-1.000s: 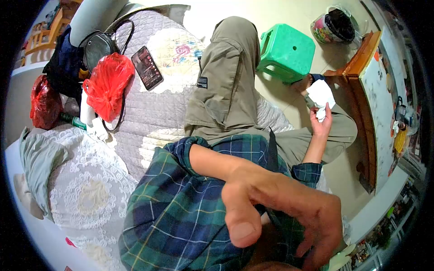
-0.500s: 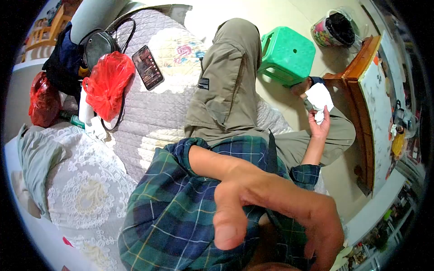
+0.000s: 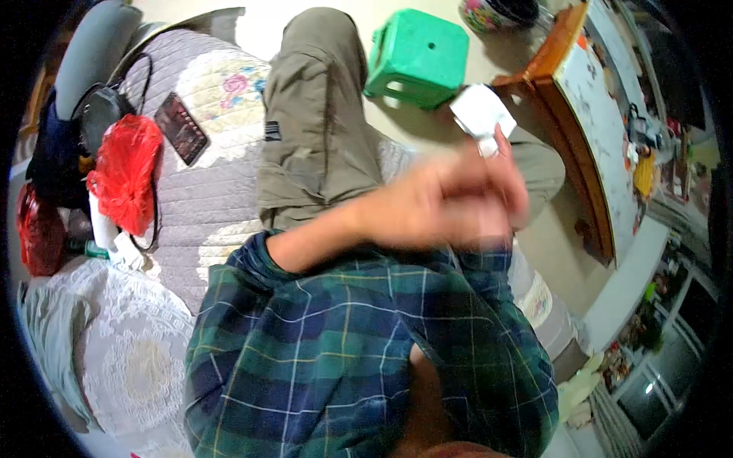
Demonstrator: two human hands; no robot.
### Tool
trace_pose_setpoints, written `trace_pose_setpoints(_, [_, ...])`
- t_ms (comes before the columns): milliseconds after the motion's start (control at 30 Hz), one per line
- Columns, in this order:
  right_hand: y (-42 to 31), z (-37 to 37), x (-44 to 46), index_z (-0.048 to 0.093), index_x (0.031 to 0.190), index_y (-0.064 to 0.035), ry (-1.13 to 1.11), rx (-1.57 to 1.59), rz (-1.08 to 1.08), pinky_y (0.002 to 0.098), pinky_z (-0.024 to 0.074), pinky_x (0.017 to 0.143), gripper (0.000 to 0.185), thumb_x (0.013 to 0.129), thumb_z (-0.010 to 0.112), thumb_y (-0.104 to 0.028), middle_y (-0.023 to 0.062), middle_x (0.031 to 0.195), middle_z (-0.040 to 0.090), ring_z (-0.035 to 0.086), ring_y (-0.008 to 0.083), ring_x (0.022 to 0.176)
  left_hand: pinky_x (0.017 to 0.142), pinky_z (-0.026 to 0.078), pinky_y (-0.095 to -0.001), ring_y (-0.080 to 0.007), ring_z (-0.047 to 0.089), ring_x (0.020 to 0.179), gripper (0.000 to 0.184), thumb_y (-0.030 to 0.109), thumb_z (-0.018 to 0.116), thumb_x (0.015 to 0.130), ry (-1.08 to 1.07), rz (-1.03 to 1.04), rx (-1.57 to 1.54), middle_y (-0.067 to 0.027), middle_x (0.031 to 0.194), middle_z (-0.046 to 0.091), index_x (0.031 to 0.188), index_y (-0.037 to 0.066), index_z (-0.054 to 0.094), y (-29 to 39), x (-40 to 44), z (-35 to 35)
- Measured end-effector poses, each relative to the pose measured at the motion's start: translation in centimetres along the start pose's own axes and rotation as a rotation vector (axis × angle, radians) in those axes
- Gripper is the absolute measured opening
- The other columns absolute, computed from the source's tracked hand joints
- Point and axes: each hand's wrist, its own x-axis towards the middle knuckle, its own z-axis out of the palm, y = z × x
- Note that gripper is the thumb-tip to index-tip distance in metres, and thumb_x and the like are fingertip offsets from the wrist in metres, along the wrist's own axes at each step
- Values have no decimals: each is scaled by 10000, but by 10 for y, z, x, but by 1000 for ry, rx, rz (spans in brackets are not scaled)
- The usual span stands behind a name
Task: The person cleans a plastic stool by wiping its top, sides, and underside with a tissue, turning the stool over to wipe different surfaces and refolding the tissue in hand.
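Note:
In the head view, my right hand (image 3: 510,169) grips a crumpled white tissue (image 3: 484,111), whose upper part spreads out above the fingers. My left hand (image 3: 427,200) reaches across from the left, in front of my right hand and wrist. Motion smears its fingers, so their pose is unclear, and I cannot tell whether the two hands touch. Below them is my green and blue plaid shirt (image 3: 328,343). My bent leg in khaki trousers (image 3: 317,130) rises beyond the left forearm.
A green plastic stool (image 3: 420,57) stands ahead, with a wooden-sided table (image 3: 569,99) on the right. On the quilted cover (image 3: 202,206) lie a phone (image 3: 182,128) and a red plastic bag (image 3: 128,172), beside a black bag (image 3: 105,114). A flowered bin (image 3: 489,15) is at the top.
My left hand has moved from close to the camera to across my right hand. The tissue stays in my right hand. The whole view has shifted, with surroundings now further left.

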Motion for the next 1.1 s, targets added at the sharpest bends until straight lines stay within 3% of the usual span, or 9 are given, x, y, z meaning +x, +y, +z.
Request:
trace_pose_setpoints(33, [0, 9, -10, 373, 1307, -5, -19, -42, -13, 554, 402, 987, 473, 903, 561, -165, 165, 1286, 492, 479, 334, 1187, 861, 473, -334, -195, 593, 981, 440, 249, 635, 864, 334, 47, 105, -120, 1091, 585, 1176, -17, 475, -18, 9, -18])
trace_pose_setpoints(133, [8, 64, -29, 339, 1324, 4, -168, -206, -59, 516, 458, 949, 509, 907, 566, -177, 166, 1279, 492, 524, 314, 1142, 947, 420, -342, -190, 508, 1127, 595, 298, 686, 825, 816, 27, 294, -114, 1200, 528, 1260, -11, 426, -87, 17, -89])
trace_pose_setpoints(233, [15, 72, -31, 386, 1296, 0, -193, -182, -34, 480, 495, 907, 467, 899, 577, -158, 152, 1241, 528, 551, 293, 1113, 972, 395, -340, -188, 471, 1166, 613, 296, 705, 810, 872, -295, -218, -106, 1226, 514, 1264, -11, 431, -115, 9, -113])
trace_pose_setpoints(333, [23, 81, -33, 435, 1261, 3, -171, -270, -8, 410, 513, 875, 447, 868, 613, -110, 129, 1177, 572, 580, 250, 1066, 961, 410, -338, -193, 507, 1119, 628, 279, 730, 788, 691, -237, -149, -109, 1196, 536, 1262, -10, 434, -109, 11, -112])
trace_pose_setpoints(500, [36, 75, -24, 473, 1221, 18, -75, -516, -87, 295, 511, 797, 483, 788, 682, -31, 104, 1073, 610, 614, 167, 917, 749, 528, -308, -194, 635, 816, 492, -8, 718, 705, 842, -162, 108, -120, 984, 631, 1149, -52, 510, -123, 11, -135])
trace_pose_setpoints(667, [39, 53, -10, 531, 1076, 1, -37, -560, -123, 285, 508, 779, 340, 776, 690, -22, 96, 1006, 619, 611, 153, 873, 773, 519, -297, -190, 632, 832, 485, 5, 719, 711, 875, -124, 131, -113, 950, 639, 1141, -72, 507, -111, 7, -136])
trace_pose_setpoints(833, [47, 54, -12, 526, 1094, 7, -32, -513, -38, 315, 512, 796, 344, 795, 683, -57, 104, 1008, 626, 625, 187, 885, 928, 441, -330, -228, 571, 1054, 585, 141, 750, 715, 950, -26, 855, -159, 1158, 591, 1212, -53, 508, -141, 8, -140])
trace_pose_setpoints(967, [58, 41, -3, 535, 1065, 4, 46, -625, -81, 337, 511, 764, 349, 766, 707, -43, 89, 977, 626, 624, 192, 847, 814, 465, -404, -352, 547, 970, 368, 18, 652, 666, 690, 157, 1324, -146, 981, 575, 1021, 34, 556, -131, 12, -126])
trace_pose_setpoints(1100, [63, 30, 5, 537, 1117, -33, 70, -629, -106, 346, 502, 782, 261, 878, 584, -129, 95, 1044, 605, 602, 206, 917, 760, 465, -380, -299, 546, 873, 305, 40, 574, 724, 454, 180, 1539, -112, 925, 555, 1028, 61, 559, -133, 14, -111])
